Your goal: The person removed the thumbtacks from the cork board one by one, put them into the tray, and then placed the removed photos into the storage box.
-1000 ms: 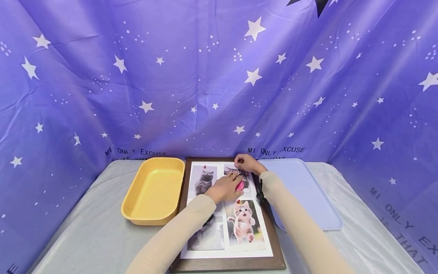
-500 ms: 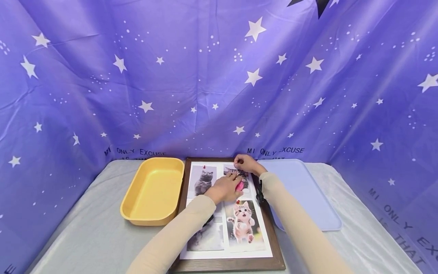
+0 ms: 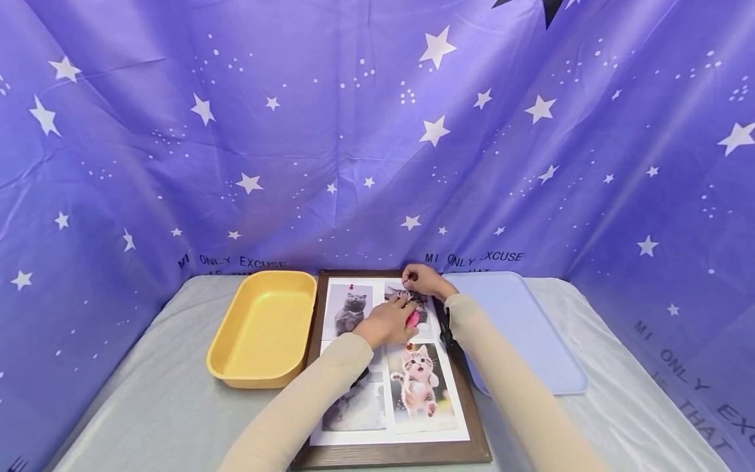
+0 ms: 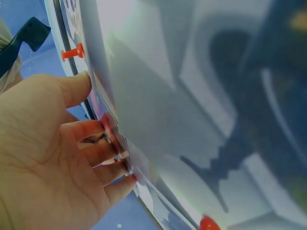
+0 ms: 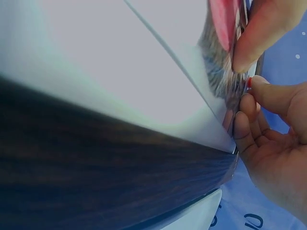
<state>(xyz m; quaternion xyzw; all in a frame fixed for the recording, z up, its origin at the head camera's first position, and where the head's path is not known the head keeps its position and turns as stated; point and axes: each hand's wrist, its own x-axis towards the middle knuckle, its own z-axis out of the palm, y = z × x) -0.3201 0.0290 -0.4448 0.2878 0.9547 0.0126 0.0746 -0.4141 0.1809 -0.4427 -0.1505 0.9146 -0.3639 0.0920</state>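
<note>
A brown-framed white board [image 3: 392, 453] lies on the table with several cat photos on it. My left hand [image 3: 389, 322] rests on the upper right kitten photo [image 3: 426, 316], fingers spread over it. At that photo's top edge, my right hand [image 3: 426, 282] pinches a red push pin [image 5: 250, 82] between thumb and fingertip; its point is hidden. Red pins stand at the top of the grey cat photo [image 3: 352, 314] and the leaping kitten photo [image 3: 420, 387]. My left forearm partly covers the lower left photo [image 3: 360, 413].
An empty yellow tray [image 3: 268, 331] stands left of the board. To the right lies a flat light blue tray [image 3: 525, 334], partly behind my right forearm. A purple star-patterned curtain [image 3: 330, 157] hangs behind the grey cloth-covered table [image 3: 159, 393].
Both hands keep nearly the same place and hold. The whole view has shifted very slightly.
</note>
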